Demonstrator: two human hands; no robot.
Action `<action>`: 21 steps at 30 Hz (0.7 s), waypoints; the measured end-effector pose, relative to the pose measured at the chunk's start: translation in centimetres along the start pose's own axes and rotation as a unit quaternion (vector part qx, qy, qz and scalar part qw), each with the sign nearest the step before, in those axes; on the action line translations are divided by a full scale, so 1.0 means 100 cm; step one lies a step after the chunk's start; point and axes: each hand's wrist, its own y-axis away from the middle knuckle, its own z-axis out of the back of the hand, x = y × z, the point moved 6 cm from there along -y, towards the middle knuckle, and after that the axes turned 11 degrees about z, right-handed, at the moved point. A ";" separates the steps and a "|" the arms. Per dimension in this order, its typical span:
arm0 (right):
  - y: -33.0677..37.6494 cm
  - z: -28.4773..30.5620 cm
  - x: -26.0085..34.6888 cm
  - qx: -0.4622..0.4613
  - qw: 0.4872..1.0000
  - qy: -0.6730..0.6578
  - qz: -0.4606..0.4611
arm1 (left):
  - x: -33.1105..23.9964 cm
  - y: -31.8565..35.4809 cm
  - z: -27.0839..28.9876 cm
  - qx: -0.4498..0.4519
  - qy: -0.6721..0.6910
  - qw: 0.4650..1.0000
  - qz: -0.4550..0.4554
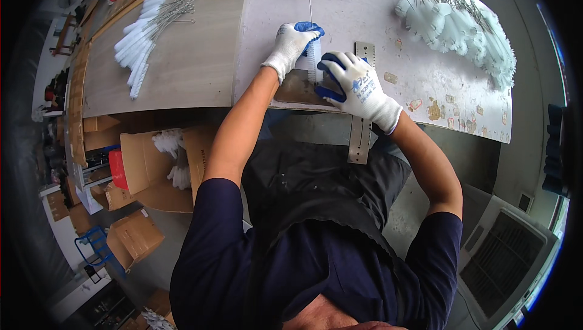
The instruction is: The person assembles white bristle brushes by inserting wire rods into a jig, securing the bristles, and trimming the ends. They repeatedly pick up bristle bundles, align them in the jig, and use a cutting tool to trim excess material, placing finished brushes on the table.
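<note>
**benchguy:** what's each hand on here?

**wirefan:** left hand (290, 47), in a white knit glove with blue palm, has its fingers curled shut around the white bristled brush with the thin wire stem (312, 56). The right hand (358, 87) lies just beside it, fingers (335, 61) slightly spread, pressing on the bristles. The flat perforated metal strip (362, 111) runs under the right palm.

**benchguy:** and the pile?

**wirefan:** heap of white wire brushes (455, 23), well right of the fingers.

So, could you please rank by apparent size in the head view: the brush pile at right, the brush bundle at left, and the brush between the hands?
1. Brush pile at right, largest.
2. Brush bundle at left.
3. Brush between the hands, smallest, partly hidden by the gloves.
</note>
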 end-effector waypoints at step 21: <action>-0.011 -0.059 -0.013 0.198 0.951 0.121 0.202 | -0.011 0.018 -0.047 -0.002 -0.059 0.998 -0.031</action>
